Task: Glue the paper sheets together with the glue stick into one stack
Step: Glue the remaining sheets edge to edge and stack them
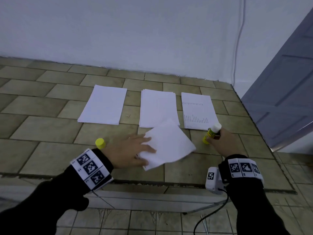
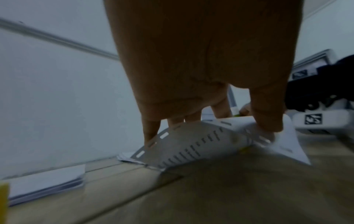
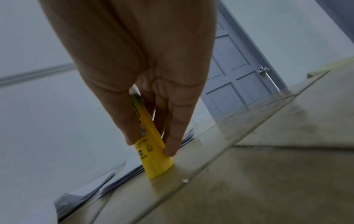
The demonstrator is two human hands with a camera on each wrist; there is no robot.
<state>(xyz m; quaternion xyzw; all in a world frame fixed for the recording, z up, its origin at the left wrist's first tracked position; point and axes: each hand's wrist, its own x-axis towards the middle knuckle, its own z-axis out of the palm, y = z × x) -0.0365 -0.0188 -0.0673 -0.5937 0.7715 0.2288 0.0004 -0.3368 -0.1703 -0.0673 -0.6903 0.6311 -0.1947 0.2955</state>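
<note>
Three paper stacks lie in a row on the tiled surface: a blank left stack (image 1: 103, 105), a middle stack (image 1: 158, 108) and a printed right stack (image 1: 199, 112). My left hand (image 1: 145, 148) pinches a loose sheet (image 1: 171, 146) in front of the middle stack. In the left wrist view the sheet (image 2: 191, 144) bows up off the tiles, print facing down, with the thumb (image 2: 268, 119) on it. My right hand (image 1: 216, 138) grips the yellow glue stick (image 1: 211, 133), uncapped, white tip up. Its base (image 3: 159, 168) rests on the tile beside the right stack. The yellow cap (image 1: 100, 143) stands by my left wrist.
The tiled surface ends in a step edge (image 1: 152, 184) just below my wrists, with lower floor tiles beyond. A grey door (image 1: 279, 99) stands at the right. A white wall with a thin cable (image 1: 238, 39) backs the stacks. A black cable (image 1: 211, 216) hangs from my right wrist.
</note>
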